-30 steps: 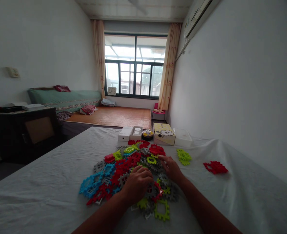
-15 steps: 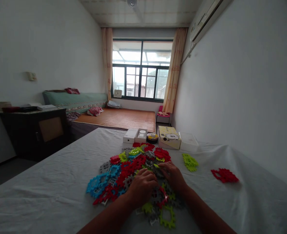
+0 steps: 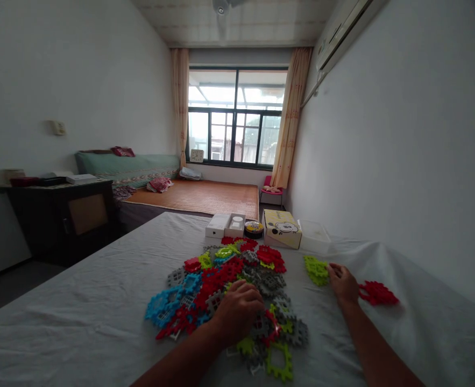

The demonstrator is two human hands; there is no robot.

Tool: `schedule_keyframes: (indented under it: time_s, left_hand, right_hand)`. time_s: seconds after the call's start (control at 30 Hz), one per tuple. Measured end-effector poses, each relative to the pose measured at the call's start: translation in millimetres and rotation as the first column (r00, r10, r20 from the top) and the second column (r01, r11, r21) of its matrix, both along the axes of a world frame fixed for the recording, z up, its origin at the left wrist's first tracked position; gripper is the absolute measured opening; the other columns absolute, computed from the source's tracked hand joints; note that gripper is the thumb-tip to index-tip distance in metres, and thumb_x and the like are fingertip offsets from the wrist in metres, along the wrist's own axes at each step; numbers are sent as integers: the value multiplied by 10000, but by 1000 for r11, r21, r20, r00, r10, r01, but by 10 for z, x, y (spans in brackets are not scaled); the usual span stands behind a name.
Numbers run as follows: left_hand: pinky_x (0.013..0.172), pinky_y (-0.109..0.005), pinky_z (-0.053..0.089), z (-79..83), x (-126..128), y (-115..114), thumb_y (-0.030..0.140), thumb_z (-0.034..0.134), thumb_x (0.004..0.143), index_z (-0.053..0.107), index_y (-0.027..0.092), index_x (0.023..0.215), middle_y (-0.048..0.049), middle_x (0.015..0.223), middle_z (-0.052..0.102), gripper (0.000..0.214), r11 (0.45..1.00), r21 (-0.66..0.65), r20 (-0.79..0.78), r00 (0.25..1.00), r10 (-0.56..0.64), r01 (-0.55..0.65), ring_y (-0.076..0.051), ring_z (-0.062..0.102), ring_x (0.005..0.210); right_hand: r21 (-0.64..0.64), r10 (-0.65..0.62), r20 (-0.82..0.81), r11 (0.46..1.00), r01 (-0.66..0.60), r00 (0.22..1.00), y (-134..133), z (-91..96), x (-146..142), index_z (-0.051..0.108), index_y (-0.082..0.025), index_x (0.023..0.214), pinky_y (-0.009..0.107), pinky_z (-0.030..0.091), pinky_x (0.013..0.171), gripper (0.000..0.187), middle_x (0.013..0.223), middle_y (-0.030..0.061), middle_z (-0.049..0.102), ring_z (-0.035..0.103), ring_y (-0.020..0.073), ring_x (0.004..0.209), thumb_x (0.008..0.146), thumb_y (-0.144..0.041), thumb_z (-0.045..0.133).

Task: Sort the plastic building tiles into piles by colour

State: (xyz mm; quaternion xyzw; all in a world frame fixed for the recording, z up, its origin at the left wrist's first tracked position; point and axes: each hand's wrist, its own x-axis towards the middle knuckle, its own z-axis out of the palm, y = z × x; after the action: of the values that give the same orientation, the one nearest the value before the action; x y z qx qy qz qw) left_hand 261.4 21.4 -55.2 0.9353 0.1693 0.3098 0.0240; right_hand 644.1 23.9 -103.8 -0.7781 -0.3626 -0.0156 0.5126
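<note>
Lime-green pieces (image 3: 317, 272), red pieces (image 3: 379, 293)

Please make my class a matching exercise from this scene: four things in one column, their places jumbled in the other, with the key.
Column one
1. left hand
2. right hand
3. yellow box
4. clock

Column two
A. beside the clear plastic box
B. over the big mixed heap of pieces
C. at the foot of the window
D. at the small green pile

Right pairs: 1-B, 2-D, 3-A, 4-C
</note>
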Motion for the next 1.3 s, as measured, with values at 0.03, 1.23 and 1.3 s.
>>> schedule_keyframes:
  time_s: [0.03, 1.23, 1.3]
  left_hand:
    - [950, -329, 364, 3, -1, -1, 126, 507, 839, 677, 265, 867, 13, 918, 694, 221, 1000, -1, -2, 1000, 0, 0, -149, 578, 949]
    - [978, -336, 332, -20, -18, 1, 196, 583, 834, 671, 270, 887, 33, 940, 684, 126, 1000, -8, -52, 999, -5, 5, -150, 565, 971]
    - [989, -341, 323, -28, -19, 2, 195, 578, 838, 667, 273, 886, 36, 933, 682, 128, 1000, -10, -44, 999, -3, 3, -150, 563, 970]
  right_hand:
    - [-12, 10, 0, 1000, -10, 1000, -3, -24, 34, 653, -122, 998, 335, 503, 709, 476, 925, 163, 725, 681, 271, 865, 718, -473, 495]
    - [-470, 574, 521, 811, -349, 632, 306, 584, -1636, 612, -214, 859, 262, 432, 748, 144, 979, 70, 629, 586, 200, 933, 745, -130, 588]
    - [-449, 577, 528, 812, -372, 623, 310, 613, -1631, 621, -215, 836, 271, 434, 764, 94, 965, 68, 642, 590, 200, 933, 781, -166, 563]
